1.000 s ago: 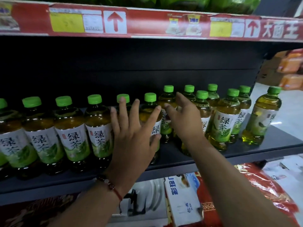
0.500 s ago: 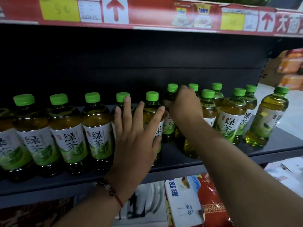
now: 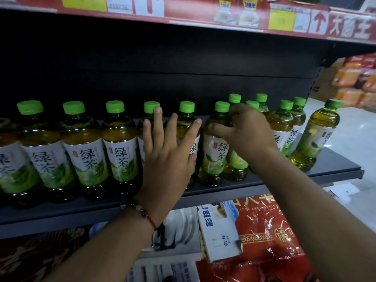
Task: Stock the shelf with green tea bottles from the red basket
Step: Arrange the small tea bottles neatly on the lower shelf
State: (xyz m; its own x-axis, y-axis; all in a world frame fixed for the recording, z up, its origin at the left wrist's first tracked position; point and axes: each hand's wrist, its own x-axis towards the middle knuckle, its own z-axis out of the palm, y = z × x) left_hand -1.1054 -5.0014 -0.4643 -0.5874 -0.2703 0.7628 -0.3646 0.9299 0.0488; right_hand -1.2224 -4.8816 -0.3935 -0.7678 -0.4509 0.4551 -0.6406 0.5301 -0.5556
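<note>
The red basket is out of frame. Left hand (image 3: 166, 157) lies flat, fingers spread, against front-row bottles; right hand (image 3: 244, 131), at 3 o'clock, clamps a green tea bottle (image 3: 215, 151) at the shoulder.

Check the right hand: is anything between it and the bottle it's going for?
Nothing visible is. The right hand is already curled around the shoulder of a front-row bottle. The left hand lies flat against the neighbouring bottles, clear of that grip.

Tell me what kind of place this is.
Most likely a small shop or supermarket aisle: a dark metal shelf lined with identical green-capped green tea bottles, a red price strip with yellow tags above, and packaged goods below.
</note>
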